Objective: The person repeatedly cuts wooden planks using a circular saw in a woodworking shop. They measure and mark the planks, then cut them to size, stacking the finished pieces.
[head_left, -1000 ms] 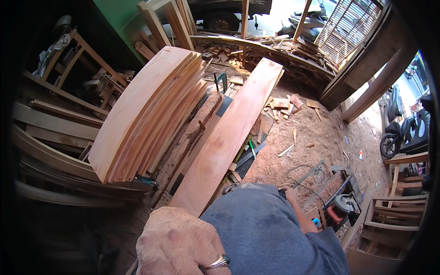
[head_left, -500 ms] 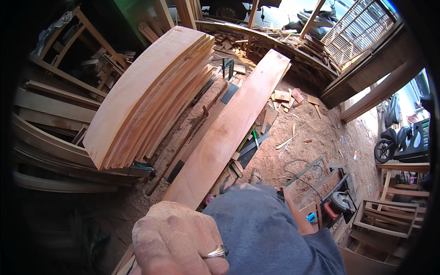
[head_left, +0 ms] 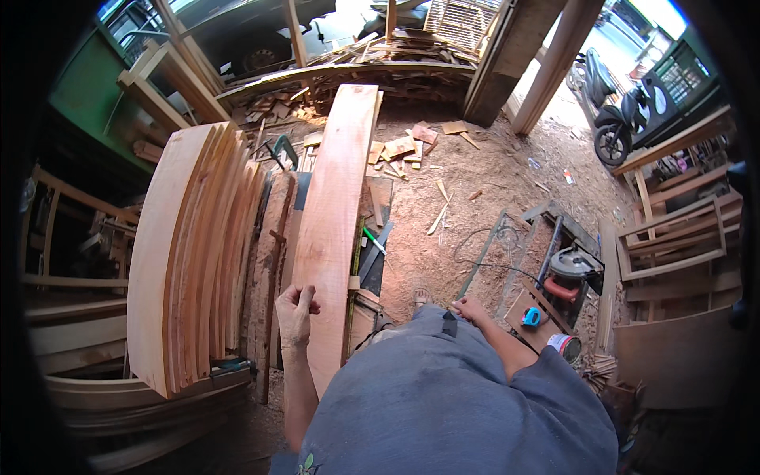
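Observation:
My left hand (head_left: 296, 313) is raised over the near part of a long, wide wooden plank (head_left: 336, 182). Its fingers are curled in toward the thumb, and nothing shows in them. Close to my waist, beside the hem of my grey shirt, is my right hand (head_left: 473, 309) with its fingers drawn together; whatever they may hold is too small to make out. Left of the plank, several curved boards (head_left: 170, 245) stand on edge, packed side by side. A green clamp (head_left: 283, 152) sits by the plank's far left side, and a green-handled tool (head_left: 372, 239) lies along its right.
On the right are a circular saw (head_left: 571, 269), a blue tape measure (head_left: 531, 317) and a round tin (head_left: 564, 346). Wood scraps (head_left: 402, 148) and sawdust cover the floor ahead. Wooden frames (head_left: 673, 237) stack at far right; a motorbike (head_left: 621, 131) is parked beyond.
My left hand has dropped from close before my head to above the plank. My view has turned, so the plank and boards appear more upright. The right hand stays by my waist.

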Motion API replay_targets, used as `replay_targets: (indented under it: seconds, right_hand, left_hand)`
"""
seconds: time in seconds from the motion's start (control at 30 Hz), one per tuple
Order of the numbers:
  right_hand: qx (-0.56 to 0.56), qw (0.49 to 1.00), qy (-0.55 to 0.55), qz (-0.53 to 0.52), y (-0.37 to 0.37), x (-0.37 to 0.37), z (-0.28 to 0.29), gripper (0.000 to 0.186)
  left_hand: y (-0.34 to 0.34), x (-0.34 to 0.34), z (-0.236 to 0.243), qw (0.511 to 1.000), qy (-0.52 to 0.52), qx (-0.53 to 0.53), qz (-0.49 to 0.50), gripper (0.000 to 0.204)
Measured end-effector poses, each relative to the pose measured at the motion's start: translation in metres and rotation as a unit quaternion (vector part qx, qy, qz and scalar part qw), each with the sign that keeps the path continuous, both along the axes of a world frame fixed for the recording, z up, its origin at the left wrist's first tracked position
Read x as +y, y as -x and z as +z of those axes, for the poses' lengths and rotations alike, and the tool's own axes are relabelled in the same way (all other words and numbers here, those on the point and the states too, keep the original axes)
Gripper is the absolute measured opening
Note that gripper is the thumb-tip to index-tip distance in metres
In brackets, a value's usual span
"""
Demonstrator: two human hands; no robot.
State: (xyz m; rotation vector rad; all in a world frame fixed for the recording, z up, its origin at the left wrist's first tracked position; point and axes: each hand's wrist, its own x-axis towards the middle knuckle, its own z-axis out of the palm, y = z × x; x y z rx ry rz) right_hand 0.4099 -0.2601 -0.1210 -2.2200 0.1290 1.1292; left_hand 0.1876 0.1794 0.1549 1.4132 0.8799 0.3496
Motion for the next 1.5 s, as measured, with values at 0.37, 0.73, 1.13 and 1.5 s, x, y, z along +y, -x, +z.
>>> replay_targets:
  seconds: [0.37, 0.73, 1.13, 1.5]
  right_hand:
    - [-0.350, 0.910, 0.144, 0.169, -0.090, -0.108, 0.125, 0.040]
    - [-0.247, 0.868, 0.349, 0.252, -0.147, -0.230, 0.133, 0.035]
    - [-0.063, 0.890, 0.313, 0.326, -0.193, -0.256, 0.073, 0.035]
    - [-0.033, 0.926, 0.279, 0.251, -0.202, -0.264, 0.169, 0.030]
  left_hand:
    - [0.158, -0.081, -0.223, 0.863, -0.245, 0.441, 0.009, 0.086]
    - [0.123, -0.082, -0.200, 0.838, -0.206, 0.505, 0.024, 0.087]
    - [0.095, -0.097, -0.190, 0.820, -0.203, 0.534, 0.030, 0.087]
    - [0.089, -0.105, -0.202, 0.818, -0.184, 0.542, 0.058, 0.088]
